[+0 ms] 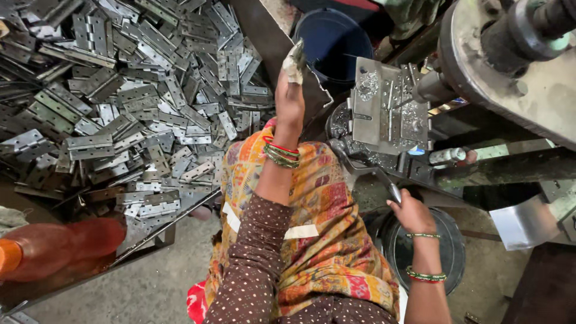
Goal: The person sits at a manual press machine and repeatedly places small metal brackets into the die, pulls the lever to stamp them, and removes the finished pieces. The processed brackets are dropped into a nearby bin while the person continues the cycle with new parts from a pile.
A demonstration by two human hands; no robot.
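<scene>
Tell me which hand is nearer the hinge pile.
Left. The left hand reaches up beside the hinge pile, at its right edge; the right hand grips a lever handle far right of it.

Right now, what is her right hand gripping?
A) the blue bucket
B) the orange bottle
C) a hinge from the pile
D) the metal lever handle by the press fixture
D: the right hand is closed on the metal lever handle below the press fixture, apart from the hinge pile.

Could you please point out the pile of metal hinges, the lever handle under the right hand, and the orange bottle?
Pile of metal hinges (138, 102), head view, middle of the heap.
Lever handle (394, 193), head view, rounded grip end.
Orange bottle (54, 247), head view, its body.
</scene>
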